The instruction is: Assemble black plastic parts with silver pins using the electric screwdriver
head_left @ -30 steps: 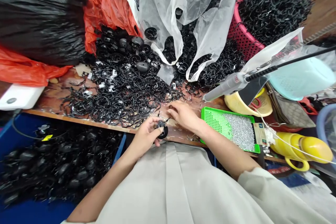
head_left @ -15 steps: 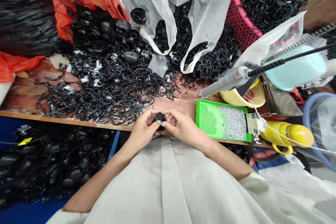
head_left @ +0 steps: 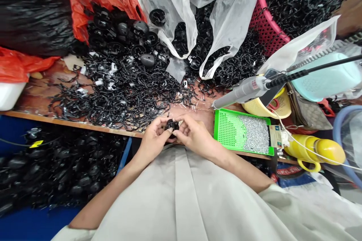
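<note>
Both left hand (head_left: pixel 154 135) and right hand (head_left: pixel 192 133) have fingers closed on a black part (head_left: pixel 171 124) near the brown surface's (head_left: pixel 36 92) front edge; black strips (head_left: pixel 135 99) litter it, left of a green tray (head_left: pixel 226 131).

L hand (head_left: pixel 152 136) & R hand (head_left: pixel 195 137) v. close tog., fingers (head_left: pixel 189 121) bent, forearms (head_left: pixel 109 189) angled inwd.

heap (head_left: pixel 127 98) left, tray (head_left: pixel 226 130) right, perhaps screws (head_left: pixel 256 133) inside
</note>
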{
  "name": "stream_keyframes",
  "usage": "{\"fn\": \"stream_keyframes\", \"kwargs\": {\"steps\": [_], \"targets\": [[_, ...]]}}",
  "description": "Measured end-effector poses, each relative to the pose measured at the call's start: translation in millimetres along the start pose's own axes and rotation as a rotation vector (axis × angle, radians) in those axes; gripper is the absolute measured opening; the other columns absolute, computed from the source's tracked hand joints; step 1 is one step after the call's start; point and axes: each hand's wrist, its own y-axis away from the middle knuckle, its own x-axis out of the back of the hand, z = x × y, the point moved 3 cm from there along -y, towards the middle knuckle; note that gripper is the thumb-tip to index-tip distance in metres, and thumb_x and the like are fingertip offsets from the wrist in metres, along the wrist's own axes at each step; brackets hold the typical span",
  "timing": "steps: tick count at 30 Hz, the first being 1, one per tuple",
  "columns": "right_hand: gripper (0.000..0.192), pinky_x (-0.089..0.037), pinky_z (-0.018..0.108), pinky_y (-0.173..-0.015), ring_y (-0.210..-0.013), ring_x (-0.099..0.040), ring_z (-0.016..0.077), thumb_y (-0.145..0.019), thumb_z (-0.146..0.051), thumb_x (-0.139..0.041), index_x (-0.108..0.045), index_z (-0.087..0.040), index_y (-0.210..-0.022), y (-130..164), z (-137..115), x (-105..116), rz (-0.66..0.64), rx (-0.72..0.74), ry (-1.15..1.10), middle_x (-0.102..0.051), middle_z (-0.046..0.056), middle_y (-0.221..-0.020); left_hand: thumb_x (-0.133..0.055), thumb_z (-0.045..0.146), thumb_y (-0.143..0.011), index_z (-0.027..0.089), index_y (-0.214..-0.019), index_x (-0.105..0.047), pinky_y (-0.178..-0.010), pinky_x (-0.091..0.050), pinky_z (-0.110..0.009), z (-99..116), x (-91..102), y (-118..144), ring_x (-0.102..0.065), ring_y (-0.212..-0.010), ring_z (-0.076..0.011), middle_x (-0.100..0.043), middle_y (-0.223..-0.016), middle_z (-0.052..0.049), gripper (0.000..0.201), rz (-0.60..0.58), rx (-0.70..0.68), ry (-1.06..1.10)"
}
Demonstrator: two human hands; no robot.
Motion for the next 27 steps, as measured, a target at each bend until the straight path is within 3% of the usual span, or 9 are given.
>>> {"fn": "stream_keyframes", "kwargs": {"steps": [4, 10, 16, 19, 22, 24, 27], "targets": [[0.023, -0.046, 0.023, -0.062, -0.062, -0.055, 0.0108, -0.083, -0.016, -0.06, -0.058, -0.019, -0.106, -0.2, -1.0, -0.2, -0.001, 0.029, 0.032, -0.06, -0.002, -0.073, -0.067, 0.025, -0.074, 0.02, -0.102, -0.059, -0.063, -0.06, -0.03, 3.7, -1.3, 4.0, -0.064, -0.08, -0.0166, -0.066, -0.098, -0.004, 0.03, -0.019, -0.005, -0.009], [0.039, -0.046, 0.022, -0.058, -0.061, -0.057, 0.011, -0.083, -0.015, -0.059, -0.049, -0.02, -0.12, 4.8, 1.0, -7.9, -0.011, 0.015, -0.015, -0.061, -0.003, -0.073, -0.067, 0.024, -0.074, 0.018, -0.1, -0.061, -0.06, -0.058, -0.028, 4.5, -1.0, 8.9, -0.063, -0.075, -0.0156, -0.066, -0.095, -0.004, 0.027, -0.067, 0.012, 0.017], [0.036, -0.051, 0.035, -0.081, -0.081, -0.062, 0.0178, -0.087, -0.015, -0.056, -0.055, -0.014, -0.123, 11.2, -6.3, -16.7, 0.013, 0.172, 0.139, -0.066, 0.008, -0.087, -0.07, 0.021, -0.071, 0.016, -0.096, -0.06, -0.064, -0.055, -0.025, -5.3, 3.8, 10.9, -0.063, -0.078, -0.015, -0.068, -0.09, -0.004, 0.027, -0.036, -0.035, 0.04], [0.046, -0.053, 0.033, -0.079, -0.083, -0.063, 0.0169, -0.086, -0.022, -0.06, -0.051, -0.015, -0.131, 11.1, -7.8, -15.8, -0.093, 0.15, -0.021, -0.066, 0.009, -0.098, -0.073, 0.019, -0.069, 0.016, -0.096, -0.061, -0.073, -0.054, -0.025, -8.5, 10.1, 10.9, -0.064, -0.084, -0.0148, -0.068, -0.092, -0.004, 0.031, 0.055, -0.09, 0.039], [0.043, -0.054, 0.028, -0.072, -0.077, -0.064, 0.0134, -0.093, -0.027, -0.051, -0.047, -0.02, -0.135, 2.8, 0.6, -9.3, -0.163, 0.082, -0.226, -0.067, 0.005, -0.096, -0.074, 0.022, -0.069, 0.017, -0.098, -0.059, -0.067, -0.056, -0.028, -9.5, 18.9, 12.1, -0.064, -0.078, -0.0154, -0.068, -0.091, -0.003, 0.033, 0.124, -0.088, 0.076], [0.035, -0.053, 0.03, -0.078, -0.083, -0.064, 0.0145, -0.095, -0.026, -0.048, -0.053, -0.022, -0.129, -6.0, 11.0, -3.6, -0.112, 0.073, -0.128, -0.067, 0.005, -0.098, -0.073, 0.024, -0.069, 0.017, -0.099, -0.058, -0.06, -0.057, -0.03, -8.9, 25.4, 14.0, -0.063, -0.072, -0.0153, -0.067, -0.089, -0.003, 0.035, 0.144, -0.074, 0.107], [0.02, -0.047, 0.034, -0.087, -0.096, -0.06, 0.0195, -0.092, -0.022, -0.052, -0.067, -0.019, -0.105, -15.4, 27.0, -4.4, -0.084, 0.094, 0.242, -0.063, 0.009, -0.103, -0.072, 0.026, -0.069, 0.017, -0.099, -0.058, -0.054, -0.056, -0.028, -7.0, 34.0, 18.2, -0.063, -0.071, -0.0157, -0.068, -0.093, -0.004, 0.034, 0.157, -0.073, 0.105]]}}
